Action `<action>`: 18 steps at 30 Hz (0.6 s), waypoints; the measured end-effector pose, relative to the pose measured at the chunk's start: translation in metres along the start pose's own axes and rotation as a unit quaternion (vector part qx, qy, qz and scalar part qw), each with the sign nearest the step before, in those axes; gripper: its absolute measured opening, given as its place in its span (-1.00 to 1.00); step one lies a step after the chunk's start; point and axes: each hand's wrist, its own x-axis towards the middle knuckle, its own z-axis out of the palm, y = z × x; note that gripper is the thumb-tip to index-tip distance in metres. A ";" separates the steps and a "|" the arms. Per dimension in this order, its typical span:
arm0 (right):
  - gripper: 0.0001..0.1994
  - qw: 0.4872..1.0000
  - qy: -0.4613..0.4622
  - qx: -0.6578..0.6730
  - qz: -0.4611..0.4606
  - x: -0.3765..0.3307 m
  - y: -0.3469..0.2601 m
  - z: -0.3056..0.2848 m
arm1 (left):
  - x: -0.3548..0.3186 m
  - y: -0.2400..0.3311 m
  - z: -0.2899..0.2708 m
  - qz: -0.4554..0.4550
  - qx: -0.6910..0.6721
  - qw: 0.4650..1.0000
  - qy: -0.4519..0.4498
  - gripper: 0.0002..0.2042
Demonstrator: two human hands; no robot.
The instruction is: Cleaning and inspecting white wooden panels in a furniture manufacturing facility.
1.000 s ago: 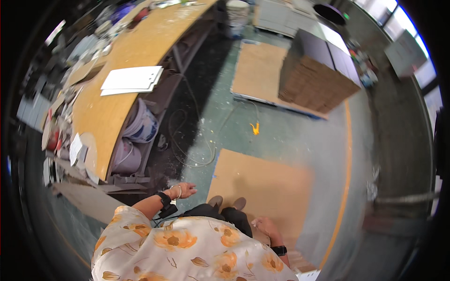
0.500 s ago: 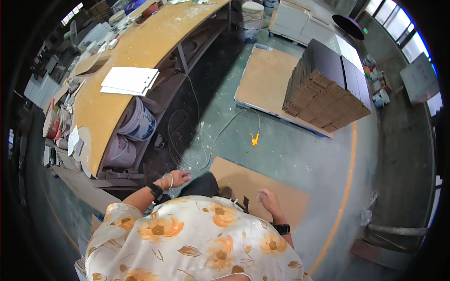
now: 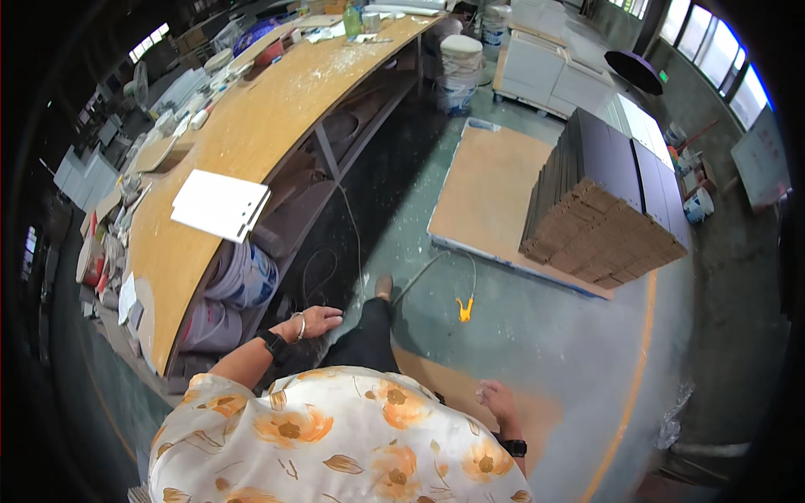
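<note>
My left hand (image 3: 319,321) hangs in the air beside my leg, its fingers loosely stretched and nothing in them. A bracelet and a dark watch are on that wrist. My right hand (image 3: 498,401) hangs over the brown board (image 3: 537,407) on the floor, its fingers slightly bent and empty. Ahead of it, a yellow air blow gun (image 3: 464,310) lies on the floor at the end of a thin hose (image 3: 419,275). Nearest to my left hand is the workbench (image 3: 251,126), with a few white panels (image 3: 220,204) on its edge.
Under the bench stand white buckets (image 3: 251,277). A brown-topped low platform (image 3: 478,180) ahead right bears a tall stack of dark panels (image 3: 608,197). Further off are white cabinets (image 3: 537,71) and a lidded bucket (image 3: 459,80). My foot (image 3: 384,287) is on the green floor.
I have stepped forward, one leg now stretched ahead. The panels, blow gun and platform sit lower in view. Both hands stay empty at my sides.
</note>
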 end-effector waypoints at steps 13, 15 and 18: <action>-0.71 0.972 -0.084 -0.203 -0.082 0.365 -0.242 0.136 | 0.274 0.005 -0.212 0.095 -0.287 0.936 0.180 -0.64; -0.69 0.964 -0.165 -0.197 -0.074 0.392 -0.301 0.166 | 0.286 -0.002 -0.241 0.075 -0.344 0.921 0.165 -0.66; -0.72 0.955 -0.191 -0.195 -0.117 0.458 -0.354 0.185 | 0.305 -0.016 -0.269 0.058 -0.338 0.918 0.199 -0.67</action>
